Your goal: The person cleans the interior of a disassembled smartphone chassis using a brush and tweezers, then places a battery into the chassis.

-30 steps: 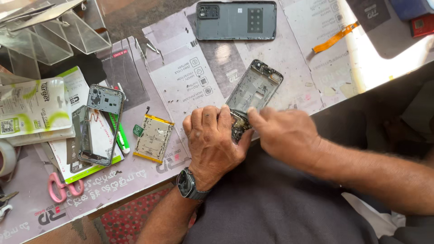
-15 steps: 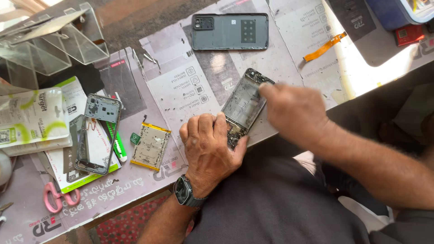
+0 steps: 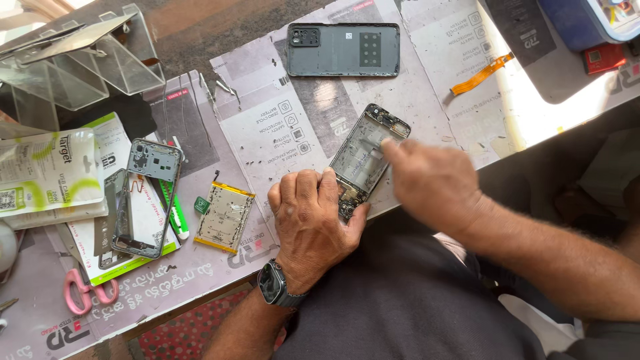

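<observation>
I see opened phone (image 3: 363,160) at table's (image 3: 433,100) near edge, back cover (image 3: 343,50) behind it, battery (image 3: 225,217) and frame (image 3: 145,197) to its left.

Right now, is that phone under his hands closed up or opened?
Opened. The phone lies with its insides bare; its dark back cover lies apart, farther up the table. The left hand steadies it.

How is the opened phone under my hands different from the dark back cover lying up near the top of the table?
The opened phone lies tilted with its insides showing; the back cover lies level, a closed dark panel. The left hand presses the phone's lower end and the right hand reaches over it; the cover lies untouched. Both are flat, phone-sized rectangles on the printed paper.
</observation>
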